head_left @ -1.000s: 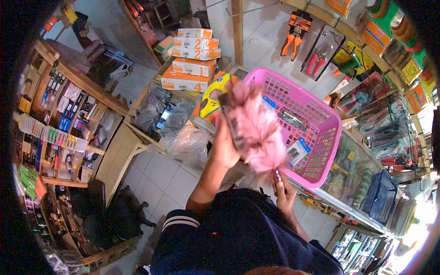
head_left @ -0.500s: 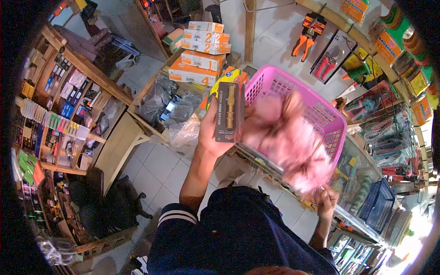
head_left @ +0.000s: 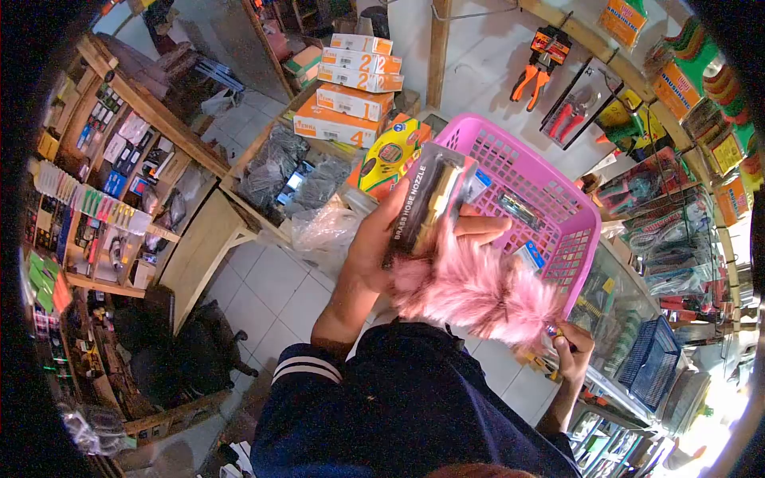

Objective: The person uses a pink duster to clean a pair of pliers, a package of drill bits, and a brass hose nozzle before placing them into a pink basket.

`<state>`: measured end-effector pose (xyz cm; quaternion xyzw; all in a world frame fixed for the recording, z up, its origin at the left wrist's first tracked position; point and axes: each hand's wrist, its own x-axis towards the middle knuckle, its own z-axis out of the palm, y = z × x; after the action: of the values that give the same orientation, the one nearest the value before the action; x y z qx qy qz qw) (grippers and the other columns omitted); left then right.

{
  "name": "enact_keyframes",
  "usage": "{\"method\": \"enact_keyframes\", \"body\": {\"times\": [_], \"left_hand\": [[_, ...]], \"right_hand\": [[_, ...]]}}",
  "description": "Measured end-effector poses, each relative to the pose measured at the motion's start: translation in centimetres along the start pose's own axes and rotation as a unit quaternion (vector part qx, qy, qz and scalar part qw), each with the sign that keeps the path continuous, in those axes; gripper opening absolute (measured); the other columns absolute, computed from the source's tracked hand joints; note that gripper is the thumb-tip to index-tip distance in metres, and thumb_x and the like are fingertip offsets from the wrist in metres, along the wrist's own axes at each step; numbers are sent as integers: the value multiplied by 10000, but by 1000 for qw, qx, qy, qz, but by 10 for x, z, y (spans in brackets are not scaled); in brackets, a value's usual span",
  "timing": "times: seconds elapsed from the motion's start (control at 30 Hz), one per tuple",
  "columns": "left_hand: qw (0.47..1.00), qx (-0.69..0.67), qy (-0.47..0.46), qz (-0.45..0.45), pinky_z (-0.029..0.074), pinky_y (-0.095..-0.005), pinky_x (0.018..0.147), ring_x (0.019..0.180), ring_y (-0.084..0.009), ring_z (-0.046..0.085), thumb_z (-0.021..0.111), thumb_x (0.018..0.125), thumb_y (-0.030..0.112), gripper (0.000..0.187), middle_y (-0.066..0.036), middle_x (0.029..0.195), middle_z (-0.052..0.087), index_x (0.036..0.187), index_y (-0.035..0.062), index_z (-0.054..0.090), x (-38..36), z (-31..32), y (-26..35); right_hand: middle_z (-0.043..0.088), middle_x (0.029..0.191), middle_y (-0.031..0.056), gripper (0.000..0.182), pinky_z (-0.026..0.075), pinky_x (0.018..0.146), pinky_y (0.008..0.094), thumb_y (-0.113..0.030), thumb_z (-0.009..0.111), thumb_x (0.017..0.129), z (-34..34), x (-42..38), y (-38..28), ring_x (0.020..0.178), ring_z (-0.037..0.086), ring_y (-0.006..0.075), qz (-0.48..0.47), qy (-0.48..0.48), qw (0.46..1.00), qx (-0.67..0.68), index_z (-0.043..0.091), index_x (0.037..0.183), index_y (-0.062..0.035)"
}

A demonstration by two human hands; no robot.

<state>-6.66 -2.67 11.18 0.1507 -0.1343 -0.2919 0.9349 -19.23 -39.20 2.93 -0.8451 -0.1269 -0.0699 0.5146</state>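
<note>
My left hand [head_left: 373,253] grips a packaged brass hose nozzle [head_left: 434,195], its dark card tilted to the right and the label facing up. Fluffy pink duster fibres lie against the lower part of that pack. Closed around the handle end of the pink duster [head_left: 494,291] is my right hand [head_left: 574,349], low on the right. The duster stretches between both hands, in front of a pink plastic basket [head_left: 586,231]. Inside the basket are several small packages with blue labels, such as one blue-and-white pack [head_left: 529,256].
Orange-and-white boxes [head_left: 339,127] are stacked behind the basket, beside a yellow-and-green package [head_left: 390,155]. Pliers [head_left: 530,80] and pruning shears [head_left: 567,119] hang on the wall. A blue basket [head_left: 655,358] stands at right, a black chair [head_left: 191,350] at lower left.
The duster has swung out of the basket toward my body and against the nozzle pack, uncovering the packages inside. My left hand has tilted the nozzle pack to the right.
</note>
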Motion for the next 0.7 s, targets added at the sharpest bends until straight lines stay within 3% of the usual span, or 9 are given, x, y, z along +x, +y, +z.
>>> {"method": "enact_keyframes", "body": {"times": [0.03, 0.13, 0.2, 0.3, 0.37, 0.5, 0.53, 0.6, 0.7], "left_hand": [[999, 31, -34, 27, 278, -479, 1126, 1256, -420, 486, 251, 1036, 458, 625, -300, 1318, 507, 1416, -25, 366, 0, -4, -2], [997, -34, 68, 8, 340, -450, 1095, 1226, -287, 529, 359, 1018, 460, 612, -230, 1304, 542, 1403, -14, 395, 0, -36, -20], [993, -87, 77, -34, 344, -450, 1097, 1235, -264, 527, 391, 1016, 449, 606, -211, 1304, 551, 1427, 4, 364, 4, -31, -18], [999, -4, -37, -13, 280, -506, 1129, 1310, -359, 447, 357, 1031, 409, 599, -230, 1351, 517, 1498, 51, 244, 5, -6, -3], [994, -97, 57, 15, 145, -563, 1155, 1401, -471, 239, 131, 991, 589, 758, -388, 1442, 296, 1436, 8, 329, 1, -7, -4], [998, -36, 45, 6, 159, -589, 1146, 1405, -466, 233, 232, 989, 592, 683, -366, 1439, 325, 1479, 122, 301, 4, -13, -10], [998, -53, 31, 2, 208, -557, 1141, 1375, -430, 314, 256, 998, 567, 649, -341, 1416, 379, 1488, 144, 302, 5, -13, -13], [997, -71, 2, -4, 254, -520, 1139, 1348, -394, 389, 280, 1005, 548, 625, -317, 1397, 428, 1498, 165, 301, 8, -15, -15], [998, -65, -5, -10, 247, -510, 1144, 1357, -396, 376, 279, 1000, 561, 632, -321, 1402, 420, 1492, 165, 314, 9, -20, -6]], "right_hand": [[693, 808, 175, 296, 501, 652, 311, -72, 647, 788, -1, -2, 2, 687, 655, 214, -12, 2, 1000, 2, 684, 1035, 86], [691, 807, 170, 304, 497, 647, 309, -68, 644, 786, 16, 9, -19, 678, 646, 204, 15, -8, 1000, -1, 679, 1041, 94], [696, 828, 170, 312, 497, 659, 302, -66, 637, 793, 19, 7, -8, 691, 644, 192, -1, -17, 999, -29, 671, 1056, 99], [700, 845, 177, 317, 503, 680, 303, -65, 638, 790, 13, 6, 0, 715, 655, 193, 2, 13, 1000, -5, 668, 1059, 100], [705, 885, 200, 320, 517, 727, 315, -76, 640, 791, 2, 2, 1, 777, 682, 220, 31, 4, 999, -7, 666, 1055, 103], [704, 879, 197, 317, 515, 728, 318, -76, 633, 793, 7, 1, 3, 782, 682, 226, 24, -12, 1000, -12, 670, 1059, 93], [704, 871, 193, 316, 514, 724, 318, -77, 633, 794, 10, 5, 4, 774, 679, 224, 15, -29, 999, -14, 671, 1061, 90], [704, 874, 191, 311, 513, 736, 320, -95, 634, 814, 15, 6, 2, 784, 682, 229, 15, -41, 998, -36, 675, 1069, 78], [704, 888, 200, 312, 515, 749, 323, -112, 644, 824, 6, 5, 8, 804, 685, 233, 25, -5, 1000, -1, 676, 1068, 79]]}}
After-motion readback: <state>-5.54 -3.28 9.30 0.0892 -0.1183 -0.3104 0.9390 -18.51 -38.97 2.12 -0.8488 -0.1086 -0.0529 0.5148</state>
